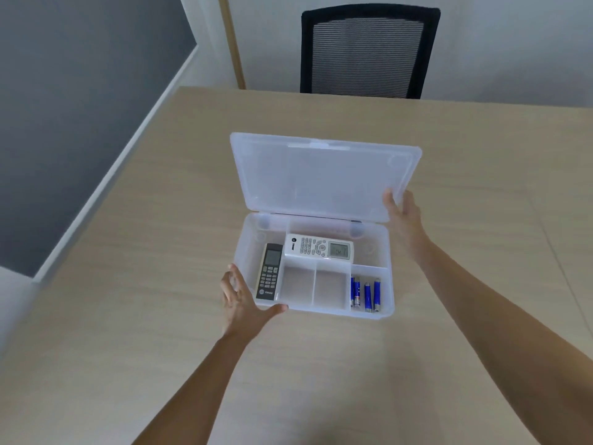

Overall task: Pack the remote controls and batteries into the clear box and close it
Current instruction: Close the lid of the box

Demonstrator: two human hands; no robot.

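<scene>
The clear box [333,311] sits in the middle of the table with its lid [321,175] raised and leaning back. A white remote [318,248] lies across the rear compartment. A dark remote [270,271] lies lengthwise in the left compartment. Three blue batteries [365,293] rest in the front right compartment. The two middle front compartments hold nothing. My left hand [239,297] grips the box's front left corner, thumb along the front wall. My right hand [402,211] holds the lid's right edge near the hinge.
The wooden table [160,220] spreads wide around the box. A black mesh office chair [369,49] stands behind the far edge. The table's left edge runs diagonally beside a grey floor [64,107].
</scene>
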